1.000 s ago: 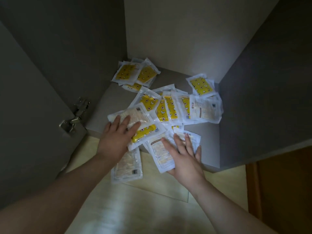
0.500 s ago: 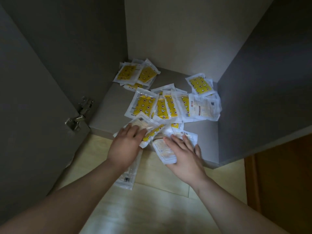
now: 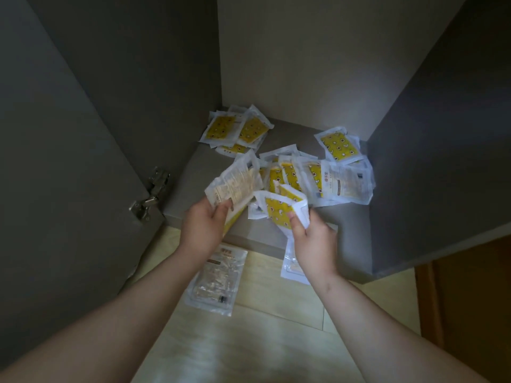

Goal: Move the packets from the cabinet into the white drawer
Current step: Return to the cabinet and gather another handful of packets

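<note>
Grey cabinet walls close in on both sides, with pale wood floor below and a metal hinge on the open door at the left. On the cabinet's grey shelf lie many yellow-and-white packets, heaped in the middle and toward the right wall, with a smaller cluster in the back left corner.

At the shelf's front edge the left hand grips a bunch of packets fanned upward, pale printed sides showing; its fingers are curled around their lower edges, the thumb pressed on the front. Just beside it, the right hand holds a second packet bunch, a yellow face turned toward the camera, the thumb pinching the front lower corner; more packet edges hang below the palm. The two bunches nearly touch above the shelf edge.

One clear-fronted packet lies flat on the floor under the left forearm, apart from both hands. No white drawer shows in this view.
</note>
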### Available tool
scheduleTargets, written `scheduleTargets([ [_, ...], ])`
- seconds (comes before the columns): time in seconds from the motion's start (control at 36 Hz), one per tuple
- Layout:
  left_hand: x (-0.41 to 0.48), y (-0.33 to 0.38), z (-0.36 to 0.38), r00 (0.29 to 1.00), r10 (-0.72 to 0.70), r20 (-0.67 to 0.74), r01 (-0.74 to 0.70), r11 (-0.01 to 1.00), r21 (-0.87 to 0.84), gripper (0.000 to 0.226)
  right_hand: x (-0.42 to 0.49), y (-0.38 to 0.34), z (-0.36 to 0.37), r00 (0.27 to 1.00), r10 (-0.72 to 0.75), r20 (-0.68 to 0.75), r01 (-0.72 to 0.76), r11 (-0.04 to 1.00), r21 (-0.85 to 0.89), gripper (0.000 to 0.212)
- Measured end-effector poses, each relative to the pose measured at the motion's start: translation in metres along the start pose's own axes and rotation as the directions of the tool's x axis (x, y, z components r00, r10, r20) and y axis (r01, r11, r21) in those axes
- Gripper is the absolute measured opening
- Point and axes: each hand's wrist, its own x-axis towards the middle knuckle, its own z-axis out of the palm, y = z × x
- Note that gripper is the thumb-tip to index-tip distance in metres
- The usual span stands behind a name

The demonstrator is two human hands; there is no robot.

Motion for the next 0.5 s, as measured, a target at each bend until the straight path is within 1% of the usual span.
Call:
scheduleTargets([
  [0.06,0.001,0.011,-0.002,0.996,-0.093,0.014,0.094,0.987,-0.131,0.025,0.005,-0.012,0.002,0.997,0.07,-0.033,-0.067,0.994,0.086,0.029],
  [0.11,0.002,0.026,-0.007,0.986,-0.163,0.032,0.166,0.957,-0.239,0.023,0.009,-0.028,0.003,0.985,0.168,-0.036,-0.158,0.967,0.201,0.027],
  [0.17,0.002,0.041,-0.015,0.978,-0.206,0.039,0.208,0.931,-0.299,0.023,0.012,-0.047,-0.003,0.967,0.254,-0.035,-0.236,0.935,0.264,0.025],
  [0.22,0.0,0.058,-0.028,0.965,-0.261,0.04,0.258,0.902,-0.347,0.021,0.012,-0.066,-0.014,0.951,0.309,-0.022,-0.288,0.908,0.304,0.022],
  [0.28,-0.007,0.076,-0.043,0.952,-0.303,0.048,0.299,0.883,-0.361,0.016,0.008,-0.088,-0.03,0.939,0.343,0.001,-0.321,0.879,0.352,0.018],
  [0.39,-0.028,0.116,-0.076,0.926,-0.372,0.063,0.372,0.873,-0.315,0.01,-0.004,-0.13,-0.065,0.919,0.389,0.062,-0.383,0.845,0.374,0.023],
  [0.5,-0.053,0.165,-0.114,0.891,-0.45,0.055,0.448,0.854,-0.266,0.009,-0.021,-0.177,-0.105,0.901,0.418,0.116,-0.432,0.839,0.331,0.027],
])
